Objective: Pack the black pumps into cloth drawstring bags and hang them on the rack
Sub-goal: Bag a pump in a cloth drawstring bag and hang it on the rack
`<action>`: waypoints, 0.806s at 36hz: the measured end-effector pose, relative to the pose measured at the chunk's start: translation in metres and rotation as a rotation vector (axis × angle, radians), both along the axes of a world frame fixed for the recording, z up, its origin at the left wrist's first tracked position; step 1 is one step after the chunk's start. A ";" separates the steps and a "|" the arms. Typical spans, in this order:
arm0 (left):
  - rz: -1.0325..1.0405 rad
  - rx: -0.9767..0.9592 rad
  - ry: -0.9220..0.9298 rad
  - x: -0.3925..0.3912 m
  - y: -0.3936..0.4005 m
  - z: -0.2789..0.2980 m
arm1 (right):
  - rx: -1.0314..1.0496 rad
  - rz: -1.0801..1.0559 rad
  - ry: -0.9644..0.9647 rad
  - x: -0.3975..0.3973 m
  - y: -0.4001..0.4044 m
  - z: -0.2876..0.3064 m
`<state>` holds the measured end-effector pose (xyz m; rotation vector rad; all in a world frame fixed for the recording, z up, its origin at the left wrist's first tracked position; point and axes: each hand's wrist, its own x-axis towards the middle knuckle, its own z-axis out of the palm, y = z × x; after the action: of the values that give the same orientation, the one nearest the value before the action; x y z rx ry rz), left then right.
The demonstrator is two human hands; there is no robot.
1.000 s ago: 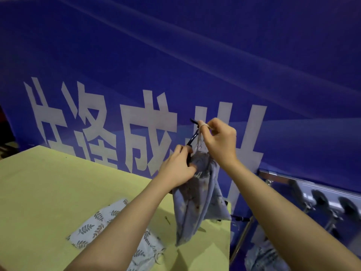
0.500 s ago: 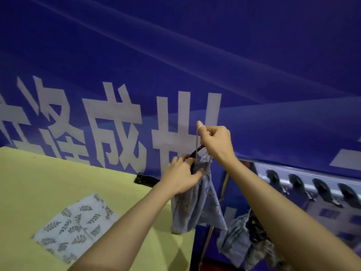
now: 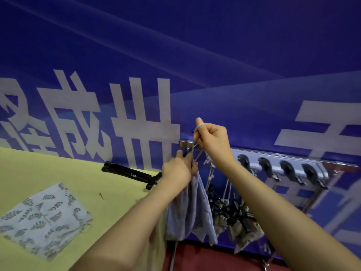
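Observation:
A blue-grey cloth drawstring bag (image 3: 192, 210) hangs in the air off the table's right end, its contents hidden apart from a thin black strap at the mouth. My left hand (image 3: 178, 170) grips the gathered neck of the bag. My right hand (image 3: 212, 140) is above it, with the bag's drawstring (image 3: 195, 141) looped over the raised index finger and pulled taut. Both hands are at the left end of the metal rack (image 3: 283, 167), a rail with several black hooks. Other filled bags (image 3: 241, 222) hang from the rack lower down.
A flat leaf-print cloth bag (image 3: 42, 218) lies on the yellow-green table (image 3: 58, 173). A black folded stand (image 3: 130, 175) lies at the table's far edge. A blue banner wall with white characters (image 3: 136, 118) stands behind. Red floor shows below the rack.
My view and both hands have shifted to the right with the bag, from over the table to the rack's left end. More of the rack and its hanging bags shows now.

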<state>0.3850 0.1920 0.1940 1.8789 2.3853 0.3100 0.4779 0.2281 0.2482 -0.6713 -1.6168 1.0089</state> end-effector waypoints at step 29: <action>-0.202 -0.331 -0.233 0.125 -0.025 -0.119 | -0.152 0.010 -0.347 0.148 -0.023 -0.083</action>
<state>0.5102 0.1666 0.0746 1.7977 1.9396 0.1019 0.6263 0.2052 0.1651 -0.9850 -1.8542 1.0739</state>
